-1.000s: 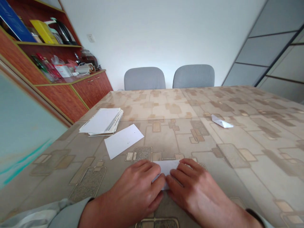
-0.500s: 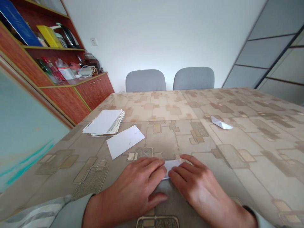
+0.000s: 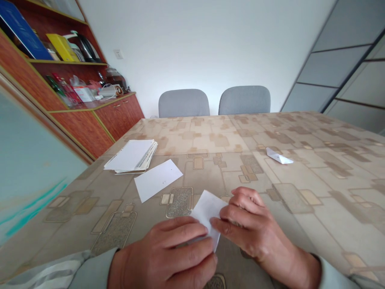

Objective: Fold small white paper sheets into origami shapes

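Note:
A small folded white paper (image 3: 207, 208) is lifted off the patterned table (image 3: 300, 192), held between both of my hands near the front edge. My left hand (image 3: 171, 253) pinches its lower left side with curled fingers. My right hand (image 3: 249, 228) grips its right edge with bent fingers. The paper's upper corner sticks up between them.
A single white sheet (image 3: 158, 179) lies to the left, with a stack of white papers (image 3: 132, 155) behind it. A small folded paper piece (image 3: 279, 156) lies at the right. Two grey chairs (image 3: 213, 101) stand at the far side. A wooden cabinet (image 3: 87, 108) with clutter lines the left wall.
Both hands were pressing the folded paper flat on the table. Now they have raised it and hold it tilted up between their fingers.

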Available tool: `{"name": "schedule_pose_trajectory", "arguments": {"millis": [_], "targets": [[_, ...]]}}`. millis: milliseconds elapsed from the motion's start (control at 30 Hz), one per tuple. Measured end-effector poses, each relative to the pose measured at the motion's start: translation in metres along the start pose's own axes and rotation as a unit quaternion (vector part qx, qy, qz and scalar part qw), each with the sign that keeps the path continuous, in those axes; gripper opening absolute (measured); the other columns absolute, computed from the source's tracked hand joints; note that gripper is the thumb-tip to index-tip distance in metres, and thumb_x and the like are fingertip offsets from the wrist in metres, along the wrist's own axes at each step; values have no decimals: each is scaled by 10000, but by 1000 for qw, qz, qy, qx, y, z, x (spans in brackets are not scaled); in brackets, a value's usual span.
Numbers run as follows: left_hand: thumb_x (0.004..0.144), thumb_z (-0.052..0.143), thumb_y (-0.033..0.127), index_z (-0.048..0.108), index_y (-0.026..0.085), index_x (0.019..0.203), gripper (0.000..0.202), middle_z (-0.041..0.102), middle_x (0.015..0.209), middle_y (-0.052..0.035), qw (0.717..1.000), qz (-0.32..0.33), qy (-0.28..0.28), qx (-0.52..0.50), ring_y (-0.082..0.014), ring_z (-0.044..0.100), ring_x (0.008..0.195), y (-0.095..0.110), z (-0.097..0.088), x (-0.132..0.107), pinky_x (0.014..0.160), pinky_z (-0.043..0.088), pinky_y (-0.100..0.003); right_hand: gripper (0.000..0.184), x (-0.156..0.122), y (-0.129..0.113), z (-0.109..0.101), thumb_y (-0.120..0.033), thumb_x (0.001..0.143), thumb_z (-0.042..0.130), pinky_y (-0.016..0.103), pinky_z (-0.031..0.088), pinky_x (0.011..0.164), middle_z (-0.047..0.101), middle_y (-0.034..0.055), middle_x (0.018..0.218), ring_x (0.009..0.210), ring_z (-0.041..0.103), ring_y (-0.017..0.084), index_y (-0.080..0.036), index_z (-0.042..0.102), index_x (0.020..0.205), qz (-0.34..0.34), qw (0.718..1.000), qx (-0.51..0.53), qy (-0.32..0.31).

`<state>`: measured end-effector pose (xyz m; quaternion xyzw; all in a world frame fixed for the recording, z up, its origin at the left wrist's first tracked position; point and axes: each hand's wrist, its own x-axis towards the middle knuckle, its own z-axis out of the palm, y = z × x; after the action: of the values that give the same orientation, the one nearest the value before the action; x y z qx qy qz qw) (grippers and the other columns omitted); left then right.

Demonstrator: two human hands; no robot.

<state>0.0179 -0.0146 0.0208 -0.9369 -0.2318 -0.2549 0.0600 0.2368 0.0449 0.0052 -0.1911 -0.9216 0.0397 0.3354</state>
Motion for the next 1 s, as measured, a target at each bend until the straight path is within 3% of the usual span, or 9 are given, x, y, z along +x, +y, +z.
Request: {"name": "schedule_pose_trajectory", "arguments": {"millis": [167, 367, 467, 567, 667, 867, 1000], "targets": [[994, 430, 127, 645, 140, 933, 224, 712, 958, -29, 997, -75, -1, -9, -159, 617, 904, -6, 15, -8, 942, 483, -331, 291, 0, 2, 3, -155, 1001, 459, 359, 304, 1023, 651, -49, 688, 730, 544, 112, -228, 673, 818, -42, 999, -28, -18], [1012, 393, 154, 624, 139, 910, 253, 675, 858, -41, 996, -71, -44, -38, -156, 589, 799, -16, 27, -21, 759, 498, -276, 286, -5, 8, 14, -207, 992, 500, 423, 208, 1094, 608, -54, 663, 808, 544, 124, -211, 581, 718, -67, 991, -55, -103], [1008, 401, 163, 613, 146, 902, 238, 654, 808, -44, 995, -78, -52, -46, -159, 578, 761, -13, 32, -25, 713, 485, -267, 226, -5, 7, 10, -220, 969, 537, 443, 204, 1088, 629, -38, 752, 860, 534, 150, -216, 571, 746, -39, 981, -36, -187], [1005, 394, 146, 588, 147, 893, 224, 655, 830, -46, 991, -107, -46, -70, -154, 571, 751, -11, 34, -26, 697, 465, -262, 108, -3, 3, 0, -241, 925, 588, 399, 270, 1028, 649, -25, 852, 899, 531, 165, -234, 597, 817, 10, 973, 24, -229], [1005, 420, 196, 562, 160, 915, 172, 668, 887, -40, 981, -155, -40, -107, -156, 573, 775, -12, 37, -27, 724, 455, -270, 142, -2, 0, -7, -267, 916, 597, 380, 270, 1019, 650, -33, 824, 891, 543, 157, -233, 604, 778, 46, 969, 72, -231], [984, 482, 221, 603, 188, 928, 137, 680, 949, -19, 963, -214, -64, -152, -171, 573, 850, -18, 34, -25, 813, 414, -303, 236, -6, 1, -6, -131, 921, 528, 388, 281, 1004, 670, -14, 789, 868, 579, 156, -226, 638, 735, 81, 969, 97, -212], [967, 538, 278, 633, 185, 855, 174, 651, 902, -12, 943, -284, -66, -163, -174, 554, 864, -19, 33, -22, 807, 391, -308, 139, -7, 1, -5, -141, 884, 586, 391, 264, 1019, 665, -21, 793, 899, 574, 158, -214, 632, 774, 123, 961, 128, -212]]}}
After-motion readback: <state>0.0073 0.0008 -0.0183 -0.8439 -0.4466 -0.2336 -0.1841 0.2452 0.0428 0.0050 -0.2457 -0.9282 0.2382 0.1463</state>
